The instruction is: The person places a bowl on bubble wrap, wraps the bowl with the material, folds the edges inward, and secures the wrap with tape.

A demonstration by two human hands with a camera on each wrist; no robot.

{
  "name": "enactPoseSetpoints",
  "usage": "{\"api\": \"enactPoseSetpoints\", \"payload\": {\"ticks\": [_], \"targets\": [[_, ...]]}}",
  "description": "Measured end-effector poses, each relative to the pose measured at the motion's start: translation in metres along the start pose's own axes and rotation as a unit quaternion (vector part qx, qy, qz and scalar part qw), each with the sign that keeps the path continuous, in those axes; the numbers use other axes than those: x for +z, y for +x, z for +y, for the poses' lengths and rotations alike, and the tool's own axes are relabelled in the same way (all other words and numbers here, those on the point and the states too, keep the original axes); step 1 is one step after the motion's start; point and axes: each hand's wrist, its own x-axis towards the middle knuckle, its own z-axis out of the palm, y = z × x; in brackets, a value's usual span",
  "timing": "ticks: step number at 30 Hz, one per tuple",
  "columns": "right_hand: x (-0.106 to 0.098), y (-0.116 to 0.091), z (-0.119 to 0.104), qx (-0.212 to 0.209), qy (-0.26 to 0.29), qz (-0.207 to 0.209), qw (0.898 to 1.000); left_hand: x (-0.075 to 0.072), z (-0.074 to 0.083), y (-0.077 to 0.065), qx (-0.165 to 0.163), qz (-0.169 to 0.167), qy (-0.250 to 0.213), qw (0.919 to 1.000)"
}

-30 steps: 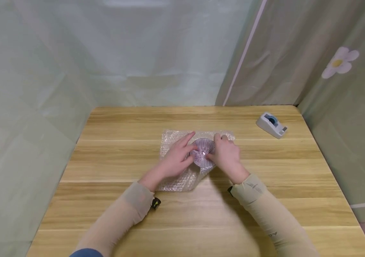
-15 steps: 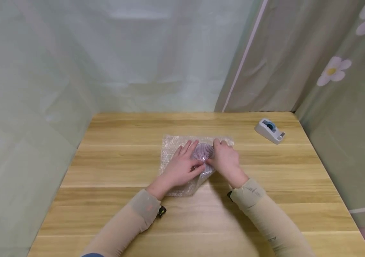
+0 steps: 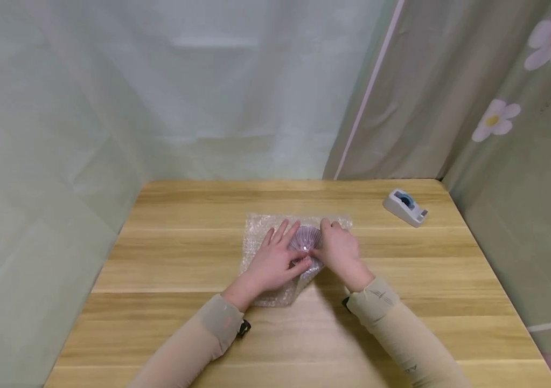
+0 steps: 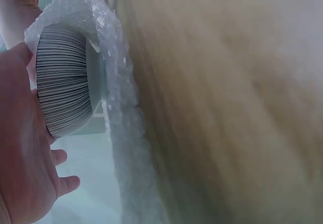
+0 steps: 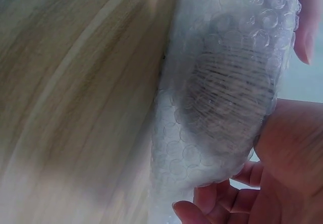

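Note:
A bowl with fine dark stripes point(image 3: 306, 236) sits on a sheet of bubble wrap point(image 3: 255, 237) near the table's middle. In the left wrist view the striped bowl wall point(image 4: 63, 77) narrows to a pale base on the table side. My left hand point(image 3: 274, 263) lies across the bowl's left side, fingers extended, thumb over the near part. On the right, my right hand point(image 3: 340, 249) pinches a raised part of the wrap, its thumb reaching over the rim. The right wrist view shows wrap point(image 5: 186, 156) drawn up around the bowl, above the curled fingers point(image 5: 219, 199).
A grey tape dispenser point(image 3: 405, 207) stands at the table's back right. Pale curtains point(image 3: 207, 108) hang behind and on both sides of the wooden table point(image 3: 183, 258).
My left hand has shifted right, bringing its thumb over the bowl's near side beside the right thumb. The right hand keeps its grip on the wrap. The head view has tilted up slightly.

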Motion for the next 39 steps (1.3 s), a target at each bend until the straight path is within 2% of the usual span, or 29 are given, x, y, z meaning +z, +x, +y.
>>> {"api": "enactPoseSetpoints", "payload": {"ticks": [10, 16, 21, 25, 27, 30, 34, 39], "targets": [[-0.002, 0.000, 0.004, -0.007, 0.029, -0.005, 1.000, -0.006, 0.001, 0.001, -0.013, -0.032, 0.000, 0.9994], [-0.007, 0.004, 0.018, -0.026, 0.134, -0.006, 0.991, -0.009, -0.001, 0.004, -0.021, -0.046, -0.012, 0.9986], [-0.006, 0.006, 0.039, 0.003, 0.239, 0.019, 0.971, -0.010, -0.001, 0.004, -0.021, -0.051, -0.027, 0.9981], [-0.005, 0.008, 0.059, 0.063, 0.323, 0.057, 0.943, -0.010, 0.000, 0.002, -0.022, -0.049, -0.036, 0.9979], [-0.002, 0.011, 0.069, 0.092, 0.347, 0.061, 0.931, -0.009, 0.001, 0.000, -0.023, -0.049, -0.037, 0.9979], [0.006, 0.014, 0.084, 0.127, 0.367, 0.022, 0.921, -0.005, 0.000, -0.004, -0.025, -0.054, -0.043, 0.9973], [0.015, 0.018, 0.096, 0.153, 0.376, -0.039, 0.913, 0.001, -0.001, -0.008, -0.027, -0.056, -0.047, 0.9969], [0.016, 0.024, 0.100, 0.167, 0.404, -0.061, 0.897, 0.001, -0.001, -0.007, -0.029, -0.054, -0.050, 0.9969]]}}
